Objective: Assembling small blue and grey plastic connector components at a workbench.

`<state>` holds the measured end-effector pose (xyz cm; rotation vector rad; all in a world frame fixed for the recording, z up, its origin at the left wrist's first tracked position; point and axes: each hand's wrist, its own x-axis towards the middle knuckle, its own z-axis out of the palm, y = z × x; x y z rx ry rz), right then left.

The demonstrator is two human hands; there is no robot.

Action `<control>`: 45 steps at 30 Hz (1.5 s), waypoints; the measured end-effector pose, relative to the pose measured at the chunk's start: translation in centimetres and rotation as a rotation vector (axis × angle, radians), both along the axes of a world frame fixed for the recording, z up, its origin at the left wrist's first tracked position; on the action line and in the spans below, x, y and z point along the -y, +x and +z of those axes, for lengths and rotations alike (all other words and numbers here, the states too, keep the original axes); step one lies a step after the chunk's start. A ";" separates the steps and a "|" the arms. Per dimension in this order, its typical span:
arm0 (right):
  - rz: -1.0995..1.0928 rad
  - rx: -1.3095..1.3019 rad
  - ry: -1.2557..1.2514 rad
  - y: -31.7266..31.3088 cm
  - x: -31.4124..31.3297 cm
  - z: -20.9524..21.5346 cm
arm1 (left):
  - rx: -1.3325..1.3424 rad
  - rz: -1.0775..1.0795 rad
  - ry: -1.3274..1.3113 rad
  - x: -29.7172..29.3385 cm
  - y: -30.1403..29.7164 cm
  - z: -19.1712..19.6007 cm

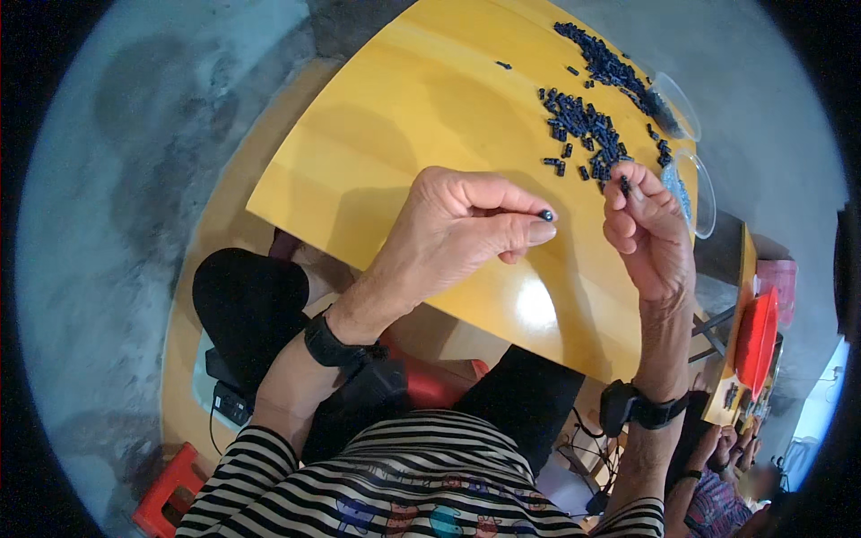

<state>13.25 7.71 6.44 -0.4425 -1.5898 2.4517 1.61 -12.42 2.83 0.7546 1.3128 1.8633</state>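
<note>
The left hand (448, 235) is raised above the yellow desk (395, 134), and its grip is closed on a small dark piece (545, 215), which is pinched between the thumb and the forefinger at the tips. The right hand (647, 229) is just beside it, a little further from the body, and its grip is closed too, on another small dark piece (624, 185) that stands out above the fingertips. The two pieces are near each other but they do not touch yet.

Behind the hands, on the far part of the desk, lies a loose heap of small dark pieces (583, 134), and a second trail of the same pieces (605, 63) runs toward a clear plastic container (677, 103) at the edge. A second clear container (695, 188) stands just behind the right hand; what is inside it is difficult to see.

In my judgement the work is far from finished: many pieces wait on the desk, and only the pair in the hands is being handled. I cannot tell how many are already done, because finished and unfinished pieces look alike from here.

On both wrists there are black bands. At the right rim, a red tray (755, 341) rests on another desk where another person's hands (722, 448) are busy.
</note>
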 end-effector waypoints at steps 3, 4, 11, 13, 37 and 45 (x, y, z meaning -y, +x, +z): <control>0.037 -0.093 -0.101 1.3 2.0 0.5 | -0.023 -0.013 0.049 0.6 0.8 0.6; 0.068 -0.142 -0.146 1.8 2.6 0.8 | -0.030 -0.013 0.051 0.9 1.1 0.9; 0.169 -0.233 -0.200 3.5 6.1 1.6 | -0.026 -0.043 0.116 3.2 2.9 2.9; 0.169 -0.262 -0.190 3.8 6.7 1.8 | -0.042 -0.046 0.140 3.9 3.3 3.4; -0.030 -0.212 0.484 4.1 9.1 3.6 | -0.104 -0.103 0.167 4.9 4.0 4.1; -0.034 -0.204 0.721 4.1 9.5 4.9 | -0.107 -0.087 0.175 5.0 4.0 4.0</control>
